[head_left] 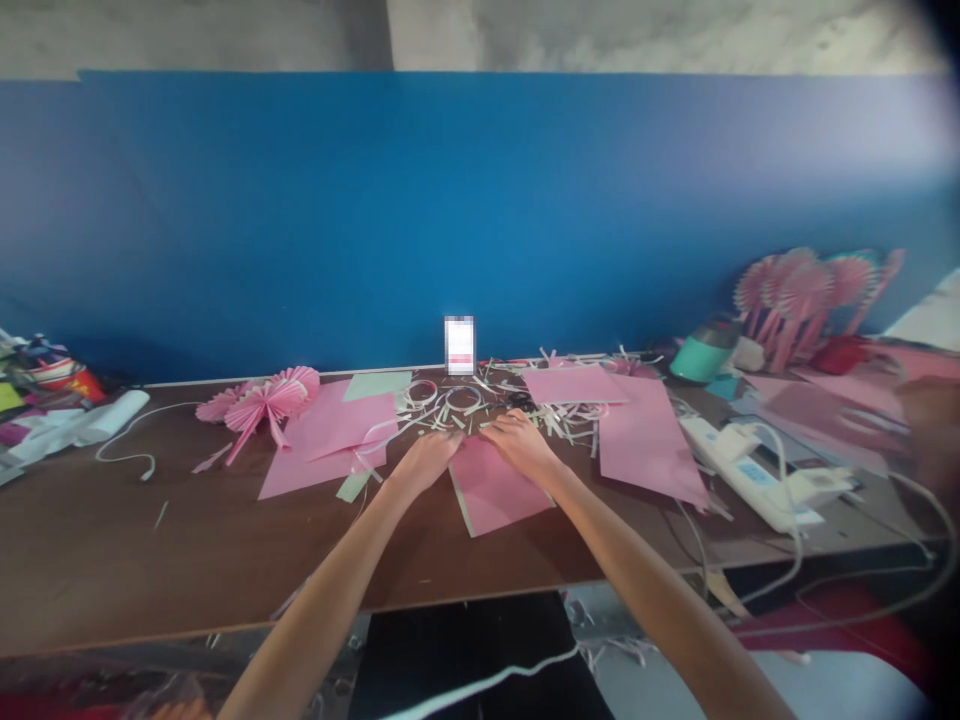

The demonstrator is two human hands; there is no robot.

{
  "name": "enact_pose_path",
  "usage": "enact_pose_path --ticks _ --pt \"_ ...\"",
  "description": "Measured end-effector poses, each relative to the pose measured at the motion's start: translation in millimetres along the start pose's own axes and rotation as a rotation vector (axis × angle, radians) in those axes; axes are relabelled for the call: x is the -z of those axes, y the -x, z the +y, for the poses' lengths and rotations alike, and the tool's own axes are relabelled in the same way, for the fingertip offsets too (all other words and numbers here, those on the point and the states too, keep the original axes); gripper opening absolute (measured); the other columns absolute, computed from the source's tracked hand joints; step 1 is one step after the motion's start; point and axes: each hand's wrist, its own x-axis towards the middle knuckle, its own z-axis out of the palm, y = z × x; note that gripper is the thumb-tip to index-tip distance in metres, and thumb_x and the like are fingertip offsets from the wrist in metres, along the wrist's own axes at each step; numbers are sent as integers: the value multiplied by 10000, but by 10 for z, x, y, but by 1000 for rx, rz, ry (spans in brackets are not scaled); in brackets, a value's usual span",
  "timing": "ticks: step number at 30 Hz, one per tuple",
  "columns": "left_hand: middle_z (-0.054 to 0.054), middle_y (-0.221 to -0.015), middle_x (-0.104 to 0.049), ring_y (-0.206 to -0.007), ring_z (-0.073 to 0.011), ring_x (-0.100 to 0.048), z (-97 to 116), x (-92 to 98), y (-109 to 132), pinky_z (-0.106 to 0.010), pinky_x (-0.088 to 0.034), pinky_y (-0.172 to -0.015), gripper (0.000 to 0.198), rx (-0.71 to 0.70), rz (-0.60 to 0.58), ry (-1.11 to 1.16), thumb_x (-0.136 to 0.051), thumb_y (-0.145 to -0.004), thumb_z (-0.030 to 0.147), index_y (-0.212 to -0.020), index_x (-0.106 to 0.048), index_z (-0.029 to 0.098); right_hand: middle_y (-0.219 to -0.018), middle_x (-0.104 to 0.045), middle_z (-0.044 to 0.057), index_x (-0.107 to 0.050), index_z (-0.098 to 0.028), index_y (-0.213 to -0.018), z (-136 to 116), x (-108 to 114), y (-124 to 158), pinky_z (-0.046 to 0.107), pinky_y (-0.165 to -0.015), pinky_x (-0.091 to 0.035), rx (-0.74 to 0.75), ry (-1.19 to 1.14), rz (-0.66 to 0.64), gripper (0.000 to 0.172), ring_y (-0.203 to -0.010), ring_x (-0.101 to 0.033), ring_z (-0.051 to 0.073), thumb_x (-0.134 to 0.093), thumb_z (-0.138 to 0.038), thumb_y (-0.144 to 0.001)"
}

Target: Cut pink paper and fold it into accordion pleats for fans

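A pink sheet of paper (501,492) lies on the brown table (187,560) in front of me, with a pale strip along its left edge. My left hand (439,455) is at the sheet's far left corner, its fingers bent down at the edge. Close beside it, my right hand (519,440) has its fingers curled over the far edge. Both hands appear to pinch the paper, though the fingertips are partly hidden. Beyond them lie tape rolls and many pale paper strips (574,425). Pleated pink paper fans (266,405) rest to the left.
More pink sheets (649,440) lie on the right, others (330,450) on the left. A white power strip (739,475) with plugs and cables stands at right, near a green cup (705,352). Several finished-looking fans (802,290) lean against the blue wall (300,220). A blurred person's hand (930,420) shows at far right.
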Motion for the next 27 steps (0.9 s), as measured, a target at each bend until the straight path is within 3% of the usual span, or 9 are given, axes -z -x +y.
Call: enact_pose_path --ticks 5,12,18,27 --pt "-102 -916 -632 -847 -215 -615 12 -35 13 -292 -444 -752 291 -21 7 37 -284 -898 96 -1060 -519 156 -810 -630 66 -590 -178 -939 -70 2 -20 329 -834 -286 25 30 6 179 -860 -515 193 -430 -113 -893" --pt "-124 -959 -625 -905 -204 -618 67 -84 -10 -311 -461 -809 276 -62 -23 39 -309 -872 48 -1051 -501 135 -763 -609 57 -578 -162 -845 -128 -47 -41 321 -788 -300 93 28 -40 168 -794 -520 176 -424 -127 -902" --pt "-116 -977 -636 -892 -215 -631 50 -48 -16 -312 -475 -793 283 -85 -14 16 -320 -864 46 -1063 -500 137 -758 -618 47 -570 -158 -836 -83 -49 -26 303 -751 -301 78 10 -32 155 -775 -542 166 -434 -133 -905" --pt "-97 -1151 -594 -1054 -184 -572 -27 -26 -11 -301 -451 -903 425 -202 18 150 -316 -821 -6 -1172 -494 157 -793 -652 42 -600 -183 -894 2 -37 12 264 -717 -326 -3 -70 -50 145 -750 -567 159 -457 -159 -892"
